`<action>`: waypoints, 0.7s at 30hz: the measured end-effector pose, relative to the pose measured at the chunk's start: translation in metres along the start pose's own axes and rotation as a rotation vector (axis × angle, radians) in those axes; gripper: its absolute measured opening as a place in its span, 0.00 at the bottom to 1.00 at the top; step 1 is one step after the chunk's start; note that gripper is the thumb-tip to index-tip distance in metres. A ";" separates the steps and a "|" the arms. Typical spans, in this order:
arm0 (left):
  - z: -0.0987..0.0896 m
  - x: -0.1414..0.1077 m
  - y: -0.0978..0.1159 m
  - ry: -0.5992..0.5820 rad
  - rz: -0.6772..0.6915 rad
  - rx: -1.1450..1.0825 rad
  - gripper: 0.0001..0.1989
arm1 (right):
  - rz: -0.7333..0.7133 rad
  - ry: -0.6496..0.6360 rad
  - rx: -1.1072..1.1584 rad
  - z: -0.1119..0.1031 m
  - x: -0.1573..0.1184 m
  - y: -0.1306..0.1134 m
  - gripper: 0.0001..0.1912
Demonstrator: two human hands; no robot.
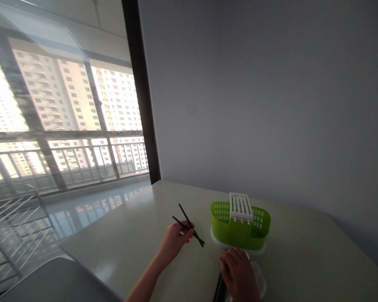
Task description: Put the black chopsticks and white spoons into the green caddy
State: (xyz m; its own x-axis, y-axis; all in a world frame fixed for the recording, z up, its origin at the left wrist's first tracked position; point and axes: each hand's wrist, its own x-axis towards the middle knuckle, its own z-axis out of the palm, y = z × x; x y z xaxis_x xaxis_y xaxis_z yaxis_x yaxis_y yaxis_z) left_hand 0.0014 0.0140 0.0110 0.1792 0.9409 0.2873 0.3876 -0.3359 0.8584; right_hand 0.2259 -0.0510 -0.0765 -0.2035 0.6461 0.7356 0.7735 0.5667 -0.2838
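Two thin black sticks, probably chopsticks (184, 213), are pinched in my left hand (178, 235); they cross near their lower right ends, above the pale table (138, 235). My right hand (238, 268) has its fingers curled at the near side of the green basket, close to a dark long object (219, 289). What those fingers hold, if anything, is hidden. The green basket (233, 235) has slotted walls and a white base, with a white slatted rack (241, 206) across its top. Partly behind my right hand are whitish, rounded, translucent items (260, 280).
A grey chair back (56, 283) stands at the lower left beside the table edge. Farther left is a metal rack (15, 226) near the glass doors. The grey wall (255, 105) rises behind the table.
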 end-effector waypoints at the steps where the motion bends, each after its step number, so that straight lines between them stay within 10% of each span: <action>1: -0.005 0.005 0.010 0.020 0.023 0.005 0.11 | 0.000 -0.007 0.001 0.001 0.000 0.000 0.09; 9: -0.004 0.083 0.093 -0.033 0.200 0.111 0.11 | -0.029 0.003 -0.036 0.006 -0.003 0.003 0.08; 21: 0.103 0.145 0.051 -0.335 0.078 0.310 0.09 | -0.126 0.103 -0.108 0.024 -0.006 0.018 0.09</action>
State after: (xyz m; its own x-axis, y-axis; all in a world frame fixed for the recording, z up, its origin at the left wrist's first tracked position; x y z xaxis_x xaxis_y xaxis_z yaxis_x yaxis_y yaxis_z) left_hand 0.1409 0.1285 0.0528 0.4811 0.8638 0.1496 0.6043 -0.4504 0.6573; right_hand 0.2264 -0.0323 -0.1004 -0.2451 0.5147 0.8216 0.8066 0.5784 -0.1218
